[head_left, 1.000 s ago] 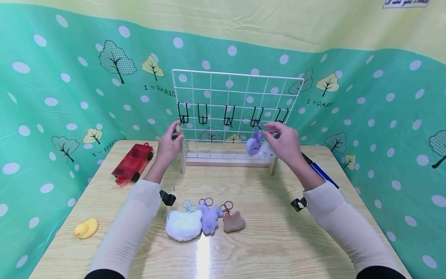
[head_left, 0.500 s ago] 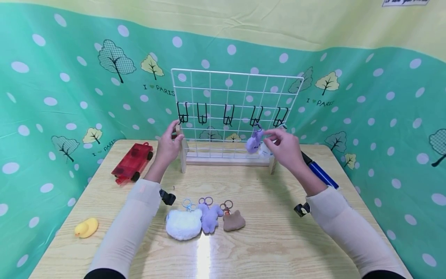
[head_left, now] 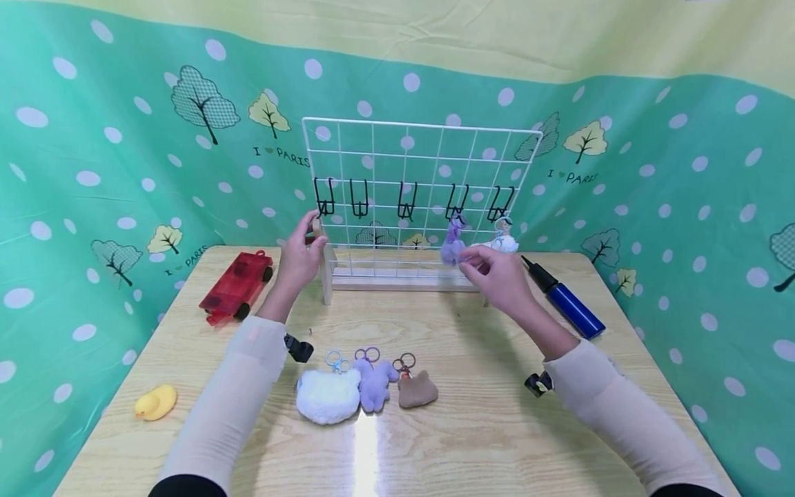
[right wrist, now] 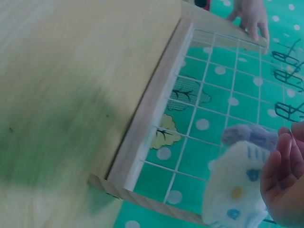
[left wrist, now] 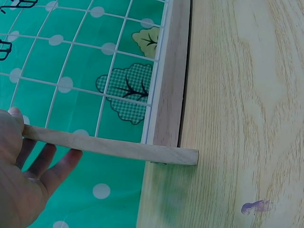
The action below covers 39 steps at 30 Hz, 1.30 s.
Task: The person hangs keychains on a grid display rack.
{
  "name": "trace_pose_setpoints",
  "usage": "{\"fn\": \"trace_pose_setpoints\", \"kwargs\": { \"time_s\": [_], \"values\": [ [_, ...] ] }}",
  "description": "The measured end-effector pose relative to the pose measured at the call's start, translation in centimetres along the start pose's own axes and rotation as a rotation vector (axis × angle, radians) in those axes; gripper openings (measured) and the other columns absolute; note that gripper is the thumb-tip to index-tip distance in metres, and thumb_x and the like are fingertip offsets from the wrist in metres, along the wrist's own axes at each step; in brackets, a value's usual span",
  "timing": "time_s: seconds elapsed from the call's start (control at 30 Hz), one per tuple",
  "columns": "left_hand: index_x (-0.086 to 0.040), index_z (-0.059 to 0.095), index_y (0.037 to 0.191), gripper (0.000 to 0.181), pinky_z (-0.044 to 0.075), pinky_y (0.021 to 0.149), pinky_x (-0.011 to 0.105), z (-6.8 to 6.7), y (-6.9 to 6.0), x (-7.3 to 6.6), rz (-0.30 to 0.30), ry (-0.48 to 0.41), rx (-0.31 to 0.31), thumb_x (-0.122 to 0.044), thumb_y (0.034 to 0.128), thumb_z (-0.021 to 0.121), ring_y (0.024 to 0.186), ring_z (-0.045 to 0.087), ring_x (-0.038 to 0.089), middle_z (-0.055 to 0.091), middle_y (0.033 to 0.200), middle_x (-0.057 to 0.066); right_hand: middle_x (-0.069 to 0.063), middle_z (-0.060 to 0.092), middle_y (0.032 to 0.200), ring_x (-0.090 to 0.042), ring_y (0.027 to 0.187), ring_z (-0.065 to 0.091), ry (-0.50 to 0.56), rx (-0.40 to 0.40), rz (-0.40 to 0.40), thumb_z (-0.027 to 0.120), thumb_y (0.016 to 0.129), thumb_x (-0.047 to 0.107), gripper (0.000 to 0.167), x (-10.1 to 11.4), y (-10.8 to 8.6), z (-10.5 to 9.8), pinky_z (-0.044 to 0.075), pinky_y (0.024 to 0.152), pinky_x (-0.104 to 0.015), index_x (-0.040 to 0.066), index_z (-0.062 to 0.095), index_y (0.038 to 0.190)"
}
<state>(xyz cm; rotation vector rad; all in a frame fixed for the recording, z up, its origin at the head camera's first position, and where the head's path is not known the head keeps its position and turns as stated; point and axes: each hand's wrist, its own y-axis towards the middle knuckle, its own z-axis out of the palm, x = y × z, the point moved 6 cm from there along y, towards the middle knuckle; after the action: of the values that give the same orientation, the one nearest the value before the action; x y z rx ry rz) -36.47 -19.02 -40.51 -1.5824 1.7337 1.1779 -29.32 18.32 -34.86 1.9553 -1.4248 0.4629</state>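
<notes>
My left hand [head_left: 301,255] grips the wooden side post [left wrist: 114,146] of the white wire rack [head_left: 422,126], thumb on one side and fingers on the other in the left wrist view. At the rack's right, a purple plush keychain [head_left: 453,250] hangs at the fourth black hook [head_left: 456,207]. A white plush keychain [head_left: 506,243] hangs at the far-right hook, partly behind my right hand [head_left: 497,276]. My right fingertips are beside the purple plush's lower edge, loosely bent; whether they touch it is unclear. The right wrist view shows the white plush [right wrist: 235,190] nearest.
White [head_left: 328,396], purple [head_left: 375,386] and brown [head_left: 417,391] plush keychains lie at the front middle. A red toy car [head_left: 238,286] and yellow duck [head_left: 156,402] are at left, a blue-and-black object [head_left: 574,308] at right. Three black hooks further left hold no plush.
My right hand has come away from the ring area and moved down and slightly left. The white plush now shows at the far-right hook. My left hand stays on the post.
</notes>
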Motion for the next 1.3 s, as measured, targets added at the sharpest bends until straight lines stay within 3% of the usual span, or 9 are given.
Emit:
{"fn": "trace_pose_setpoints", "kwargs": {
  "time_s": [0.37, 0.67, 0.93, 1.3],
  "values": [
    [-0.042, 0.030, 0.158, 0.060, 0.055, 0.103, 0.056, -0.2, 0.0, 0.0, -0.015, -0.007, -0.003, -0.023, 0.1066, 0.053, 0.134, 0.054, 0.039, 0.050, 0.151, 0.017, -0.007, 0.076, 0.091, -0.014, 0.074, 0.065, 0.033, 0.106, -0.068, 0.071, 0.095, 0.010, 0.017, -0.8, -1.3, 3.6, 0.054, 0.063, -0.021, 0.005, 0.075, 0.110],
    [-0.042, 0.030, 0.158, 0.059, 0.054, 0.103, 0.057, -0.2, 0.1, -0.1, -0.008, -0.001, -0.009, -0.024, 0.1066, 0.053, 0.134, 0.054, 0.040, 0.050, 0.151, 0.018, -0.006, 0.077, 0.090, -0.011, 0.073, 0.065, 0.036, 0.117, -0.111, 0.074, 0.092, 0.010, 0.015, -1.2, -1.3, 5.7, 0.055, 0.064, -0.020, 0.007, 0.076, 0.106],
    [-0.043, 0.031, 0.157, 0.059, 0.056, 0.101, 0.056, 0.1, 0.2, 0.4, -0.015, -0.002, -0.004, -0.025, 0.1058, 0.055, 0.133, 0.055, 0.040, 0.050, 0.151, 0.017, -0.003, 0.076, 0.089, -0.007, 0.071, 0.063, 0.037, 0.245, -0.092, 0.072, 0.092, 0.012, 0.017, -1.8, -2.2, 7.9, 0.055, 0.063, -0.020, 0.007, 0.075, 0.108],
    [-0.042, 0.031, 0.157, 0.059, 0.056, 0.100, 0.056, 0.1, 0.1, 0.2, -0.001, -0.003, -0.007, -0.025, 0.1059, 0.055, 0.134, 0.054, 0.040, 0.051, 0.150, 0.017, 0.001, 0.074, 0.093, -0.005, 0.076, 0.063, 0.044, 0.542, -0.134, 0.071, 0.095, 0.015, 0.028, -1.9, -3.7, 11.8, 0.055, 0.069, -0.021, 0.007, 0.071, 0.122]
  ]
}}
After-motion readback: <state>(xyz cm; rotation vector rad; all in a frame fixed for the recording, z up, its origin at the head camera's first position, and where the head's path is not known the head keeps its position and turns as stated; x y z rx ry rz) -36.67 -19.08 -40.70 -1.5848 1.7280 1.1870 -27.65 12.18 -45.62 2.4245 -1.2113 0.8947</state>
